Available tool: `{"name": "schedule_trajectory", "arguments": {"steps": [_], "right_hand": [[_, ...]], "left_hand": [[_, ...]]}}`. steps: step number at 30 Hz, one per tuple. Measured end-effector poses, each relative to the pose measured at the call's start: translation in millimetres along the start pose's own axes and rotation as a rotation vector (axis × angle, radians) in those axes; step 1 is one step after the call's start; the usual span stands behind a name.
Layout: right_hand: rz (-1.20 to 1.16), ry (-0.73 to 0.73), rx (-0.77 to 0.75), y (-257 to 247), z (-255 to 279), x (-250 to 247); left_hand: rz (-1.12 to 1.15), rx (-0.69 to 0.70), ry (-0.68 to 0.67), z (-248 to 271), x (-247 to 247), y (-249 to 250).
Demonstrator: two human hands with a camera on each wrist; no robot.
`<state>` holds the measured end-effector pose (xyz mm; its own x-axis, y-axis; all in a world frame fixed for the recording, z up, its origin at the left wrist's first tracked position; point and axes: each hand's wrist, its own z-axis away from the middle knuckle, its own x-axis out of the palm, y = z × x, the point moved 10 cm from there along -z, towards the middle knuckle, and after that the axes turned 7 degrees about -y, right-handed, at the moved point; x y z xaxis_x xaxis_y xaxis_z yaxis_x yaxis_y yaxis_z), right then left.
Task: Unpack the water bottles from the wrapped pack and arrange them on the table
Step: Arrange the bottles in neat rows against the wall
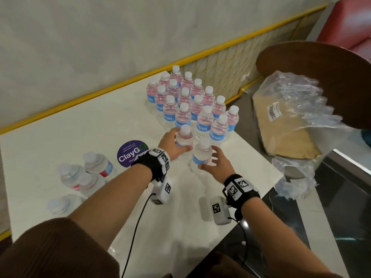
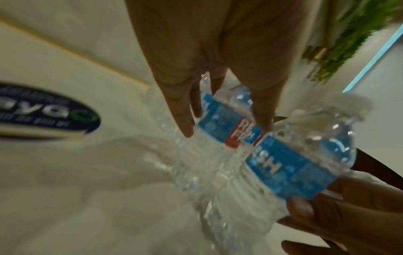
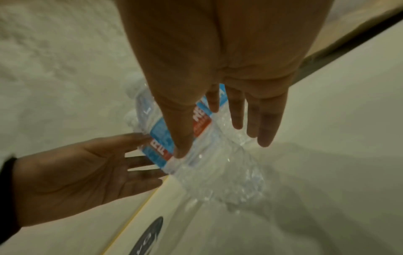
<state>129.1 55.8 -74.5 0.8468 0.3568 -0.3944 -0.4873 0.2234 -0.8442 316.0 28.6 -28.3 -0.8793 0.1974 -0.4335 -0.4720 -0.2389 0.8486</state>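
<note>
On the white table [image 1: 70,127], several small water bottles [image 1: 186,97] with blue labels and white caps stand in rows at the far right. Just in front of them my left hand [image 1: 173,144] grips an upright water bottle [image 1: 184,137] between thumb and fingers. The left wrist view shows its label [image 2: 218,113] behind my fingers [image 2: 261,107]. My right hand [image 1: 217,162] holds a second bottle [image 1: 202,155] beside it, with the thumb pressing on the label [image 3: 161,131]. The torn plastic wrap [image 1: 297,97] lies on a cardboard tray [image 1: 287,133] to the right, off the table.
Several more bottles [image 1: 88,173] stand blurred at the table's left front. A round purple ClayGo sticker [image 1: 132,152] sits left of my left wrist. A dark wooden chair back [image 1: 321,73] rises behind the wrap. A yellow rail [image 1: 100,93] borders the table's far edge.
</note>
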Motion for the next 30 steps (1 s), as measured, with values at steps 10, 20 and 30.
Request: {"name": "schedule_trajectory", "arguments": {"steps": [10, 20, 30], "right_hand": [[-0.006, 0.009, -0.045, 12, -14, 2], [-0.057, 0.219, -0.057, 8, -19, -3], [-0.114, 0.217, -0.062, 9, -16, -17]], "left_hand": [[0.078, -0.097, 0.078, -19, 24, -46], [-0.045, -0.109, 0.004, -37, 42, -52], [0.04, -0.127, 0.092, -38, 44, -62]]}}
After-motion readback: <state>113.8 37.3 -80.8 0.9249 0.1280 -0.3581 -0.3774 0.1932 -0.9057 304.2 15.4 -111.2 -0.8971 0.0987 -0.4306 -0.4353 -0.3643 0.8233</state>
